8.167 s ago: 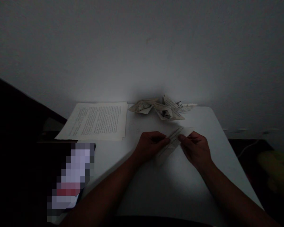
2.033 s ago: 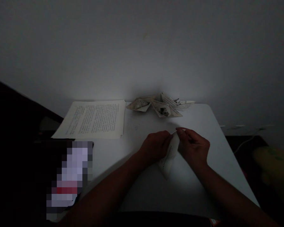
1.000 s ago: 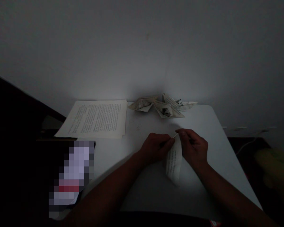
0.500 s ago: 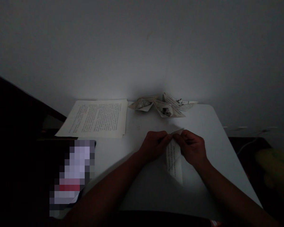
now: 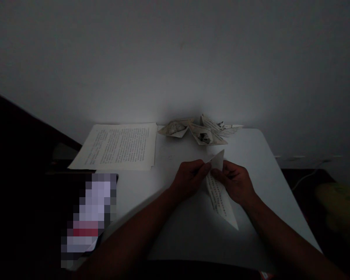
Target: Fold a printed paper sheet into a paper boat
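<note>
Between my hands, above the white table (image 5: 175, 233), is a folded sheet of printed paper (image 5: 220, 196), long and narrow with pointed ends. My left hand (image 5: 191, 175) pinches its left edge near the upper part. From the other side my right hand (image 5: 235, 179) grips it, the thumb lying across the printed face. One pale tip points up and away between the hands; the longer printed part slants down to the right. My fingers hide the fold in the middle. Just beyond stand several folded paper boats (image 5: 208, 136) made of printed paper.
A stack of printed sheets (image 5: 119, 146) lies at the table's far left corner. A phone-like device with a blurred-out screen (image 5: 89, 214) is at the left edge. Behind the table rises a pale wall (image 5: 175, 58); at right are a white cable (image 5: 306, 179) and a yellowish object (image 5: 340, 206).
The folded paper has turned: its lower tip has swung right and its upper tip stands out more. My right thumb has moved slightly down and left. The boats and stack are unchanged.
</note>
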`<state>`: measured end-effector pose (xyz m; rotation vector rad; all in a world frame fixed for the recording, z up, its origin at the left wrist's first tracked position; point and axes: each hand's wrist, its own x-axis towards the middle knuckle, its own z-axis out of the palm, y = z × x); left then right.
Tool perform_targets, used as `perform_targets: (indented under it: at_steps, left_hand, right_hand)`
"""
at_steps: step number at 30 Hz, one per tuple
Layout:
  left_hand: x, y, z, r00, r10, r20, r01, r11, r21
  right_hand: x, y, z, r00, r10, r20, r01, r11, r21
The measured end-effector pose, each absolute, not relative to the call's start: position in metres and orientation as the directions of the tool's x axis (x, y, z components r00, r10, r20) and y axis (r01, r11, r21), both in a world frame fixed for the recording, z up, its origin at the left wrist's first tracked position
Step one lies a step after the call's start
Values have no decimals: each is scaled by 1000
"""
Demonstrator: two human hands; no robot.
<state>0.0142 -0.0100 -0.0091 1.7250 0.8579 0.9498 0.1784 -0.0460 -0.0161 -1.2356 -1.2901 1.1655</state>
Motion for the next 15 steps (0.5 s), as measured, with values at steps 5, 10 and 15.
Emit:
perform_targets:
  at_steps: [5,10,15]
  left_hand:
    - [15,-9,-12,480,829,287,168,-408,897]
    - [15,-9,-11,415,714,564,181,-672,718]
    - [13,-10,-8,334,634,698,181,-770,612]
  right_hand:
    - [180,-45,-16,-36,998,-57,0,-57,-998]
    - [183,-43,-15,-141,984,-110,-35,-116,-993]
    - [183,-42,-13,-122,985,-122,1,-123,-992]
